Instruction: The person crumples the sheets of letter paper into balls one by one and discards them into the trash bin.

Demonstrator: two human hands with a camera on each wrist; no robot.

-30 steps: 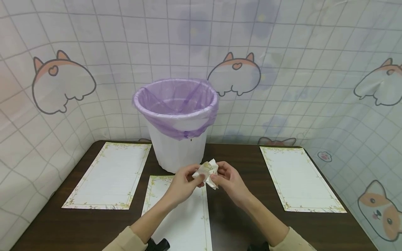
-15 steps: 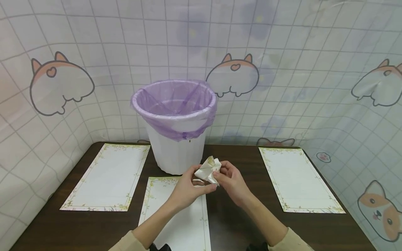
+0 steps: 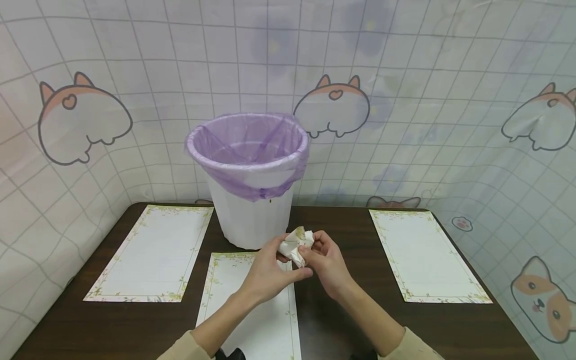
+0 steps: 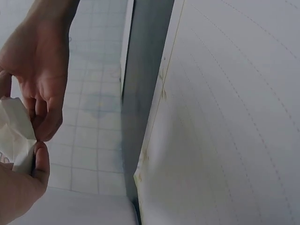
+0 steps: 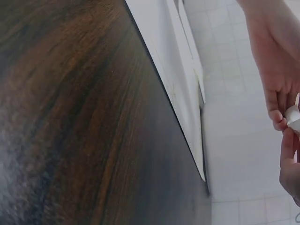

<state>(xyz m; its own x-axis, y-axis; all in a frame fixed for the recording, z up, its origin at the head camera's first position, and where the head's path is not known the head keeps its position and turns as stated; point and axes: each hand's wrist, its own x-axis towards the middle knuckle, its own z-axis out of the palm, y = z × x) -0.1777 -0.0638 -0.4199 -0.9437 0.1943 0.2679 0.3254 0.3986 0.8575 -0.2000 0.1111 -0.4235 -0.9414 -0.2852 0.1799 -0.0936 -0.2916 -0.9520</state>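
Note:
Both hands meet at a crumpled sheet of paper (image 3: 294, 246), white with bits of a yellow-green floral border. My left hand (image 3: 265, 272) holds it from the left, fingers curved behind it and thumb stretched out below. From the other side, my right hand (image 3: 330, 265) pinches it between thumb and fingers. In the left wrist view the crumpled paper (image 4: 16, 136) sits between the two hands; in the right wrist view only a corner of the paper (image 5: 294, 116) shows. A flat floral-bordered sheet (image 3: 256, 320) lies beneath the left forearm.
Behind the hands stands a white trash bin (image 3: 254, 215) lined with a purple bag (image 3: 265, 187). Two more flat bordered sheets lie on the dark wooden table (image 3: 342, 320), a left sheet (image 3: 150, 255) and a right sheet (image 3: 429, 257). A patterned curtain (image 3: 405, 75) surrounds the table.
The paper has been turned and squeezed smaller between the hands. My left thumb has moved off its face to below it. The view has shifted slightly.

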